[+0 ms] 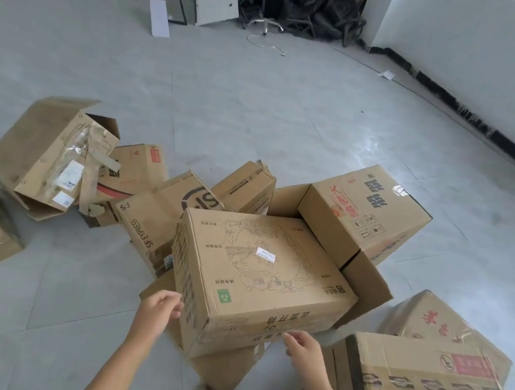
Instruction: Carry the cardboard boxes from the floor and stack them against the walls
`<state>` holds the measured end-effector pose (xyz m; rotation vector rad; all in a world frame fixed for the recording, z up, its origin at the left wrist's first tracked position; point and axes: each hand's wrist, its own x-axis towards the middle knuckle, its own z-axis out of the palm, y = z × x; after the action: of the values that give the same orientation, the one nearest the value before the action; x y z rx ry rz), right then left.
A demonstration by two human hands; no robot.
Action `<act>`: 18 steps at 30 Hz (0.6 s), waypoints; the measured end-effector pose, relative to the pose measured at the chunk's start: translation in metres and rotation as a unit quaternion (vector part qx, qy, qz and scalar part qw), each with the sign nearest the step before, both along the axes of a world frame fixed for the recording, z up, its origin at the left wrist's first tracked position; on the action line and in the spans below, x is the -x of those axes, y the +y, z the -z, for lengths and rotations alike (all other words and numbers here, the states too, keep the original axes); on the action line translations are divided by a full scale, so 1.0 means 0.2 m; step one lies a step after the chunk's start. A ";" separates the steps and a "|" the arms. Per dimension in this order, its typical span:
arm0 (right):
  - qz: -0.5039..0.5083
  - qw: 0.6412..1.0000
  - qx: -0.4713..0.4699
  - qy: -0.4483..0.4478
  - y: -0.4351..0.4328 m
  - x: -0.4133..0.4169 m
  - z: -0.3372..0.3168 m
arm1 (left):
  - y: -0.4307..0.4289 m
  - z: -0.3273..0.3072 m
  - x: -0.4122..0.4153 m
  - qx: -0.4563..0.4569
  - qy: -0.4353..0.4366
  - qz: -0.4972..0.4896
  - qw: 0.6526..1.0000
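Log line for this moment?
target: illustrated box, atop cardboard | left hand: open, at its left side | right hand: open, at its near face

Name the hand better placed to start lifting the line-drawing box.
Right, likely: right hand sits at the lower near edge of the line-drawing box, ready to hook under; left hand is higher on its side face.

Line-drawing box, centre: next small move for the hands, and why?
Probably grip the line-drawing box at its near faces: left hand is by its left face, right hand at its front face, neither gripping yet, and nothing sits on it.
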<state>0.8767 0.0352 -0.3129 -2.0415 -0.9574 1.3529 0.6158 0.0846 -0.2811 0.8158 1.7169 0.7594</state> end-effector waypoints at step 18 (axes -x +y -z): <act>-0.063 0.997 0.052 -0.010 0.45 -0.28 0.09 | 0.32 0.19 -0.24 0.051 0.012 -0.055 0.997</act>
<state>0.9330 0.1249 -0.3306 -2.1064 -1.0600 1.4790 0.6637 0.1493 -0.3195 0.6671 1.8196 0.7322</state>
